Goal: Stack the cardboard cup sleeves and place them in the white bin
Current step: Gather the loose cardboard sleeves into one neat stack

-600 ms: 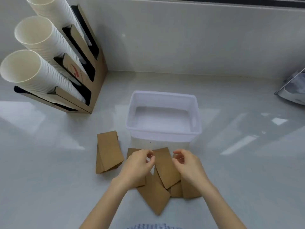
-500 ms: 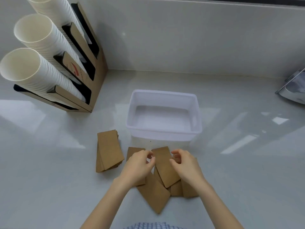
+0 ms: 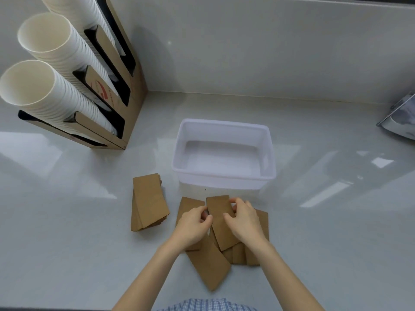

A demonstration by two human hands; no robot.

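Several flat brown cardboard cup sleeves (image 3: 211, 268) lie fanned out on the counter just in front of me. My left hand (image 3: 193, 223) and my right hand (image 3: 243, 217) pinch the two long edges of the top sleeve (image 3: 221, 217) of that pile. A neat stack of sleeves (image 3: 149, 203) rests to the left. The white bin (image 3: 224, 176) stands right behind the pile, and nothing is inside it. My hands cover parts of the loose sleeves.
A cardboard cup dispenser (image 3: 125, 90) with long rows of white paper cups (image 3: 45, 63) stands at the back left against the wall. A shiny metal object (image 3: 402, 120) pokes in at the right edge. The counter is glossy grey.
Both hands have closed in a little on the top sleeve, the right hand sliding left over its edge. The sleeves and bin have stayed in place.
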